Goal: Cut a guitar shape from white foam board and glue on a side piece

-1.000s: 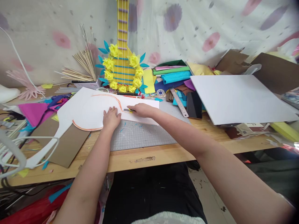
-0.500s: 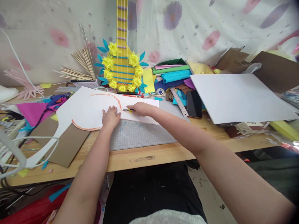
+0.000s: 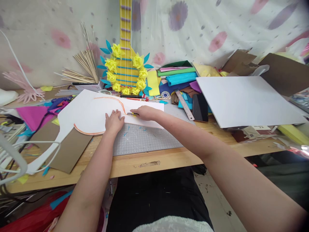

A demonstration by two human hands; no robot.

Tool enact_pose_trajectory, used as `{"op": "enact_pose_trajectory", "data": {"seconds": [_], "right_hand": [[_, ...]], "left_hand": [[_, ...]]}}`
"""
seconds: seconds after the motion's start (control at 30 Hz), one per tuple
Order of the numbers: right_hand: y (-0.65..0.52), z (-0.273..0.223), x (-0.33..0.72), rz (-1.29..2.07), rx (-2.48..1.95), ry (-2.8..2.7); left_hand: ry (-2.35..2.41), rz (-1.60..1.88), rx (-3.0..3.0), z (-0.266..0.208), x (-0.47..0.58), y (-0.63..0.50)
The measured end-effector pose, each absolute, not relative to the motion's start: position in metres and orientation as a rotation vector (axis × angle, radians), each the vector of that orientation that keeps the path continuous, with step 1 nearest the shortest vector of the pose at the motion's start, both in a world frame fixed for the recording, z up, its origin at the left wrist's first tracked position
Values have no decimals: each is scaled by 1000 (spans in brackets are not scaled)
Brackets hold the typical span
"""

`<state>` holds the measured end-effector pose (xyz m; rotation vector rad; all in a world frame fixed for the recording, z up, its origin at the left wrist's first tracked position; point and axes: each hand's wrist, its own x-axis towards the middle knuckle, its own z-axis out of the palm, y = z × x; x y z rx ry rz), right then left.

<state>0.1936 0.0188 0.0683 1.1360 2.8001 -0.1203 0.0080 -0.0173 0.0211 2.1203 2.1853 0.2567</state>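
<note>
My right hand (image 3: pixel 147 113) grips the cutter (image 3: pixel 135 114), blade by the orange line (image 3: pixel 124 107) on the white board (image 3: pixel 96 112), partly over the grey mat (image 3: pixel 145 141); my left hand (image 3: pixel 114 122) spreads open on the board. Behind, wooden sticks (image 3: pixel 88 65) fan up at a small box (image 3: pixel 88 87); inside it, I can't tell.

I am noting open room over the grey mat (image 3: pixel 147 139), between left forearm (image 3: pixel 93 170) and right forearm (image 3: pixel 193 135). Behind the white board (image 3: pixel 94 112), a yellow guitar (image 3: pixel 127 65) is blocking reach; rightward, ruler (image 3: pixel 184 104), phone (image 3: pixel 200 108) and white panel (image 3: pixel 249 101) are crowding passage; leftward, a white cable (image 3: pixel 55 142) is looping across.
</note>
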Motion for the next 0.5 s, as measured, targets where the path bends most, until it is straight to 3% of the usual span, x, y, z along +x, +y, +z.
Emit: {"op": "enact_pose_trajectory", "data": {"seconds": [0.5], "right_hand": [[27, 85, 182, -49, 981, 2704]], "left_hand": [[2196, 208, 2130, 21, 8, -18]]}}
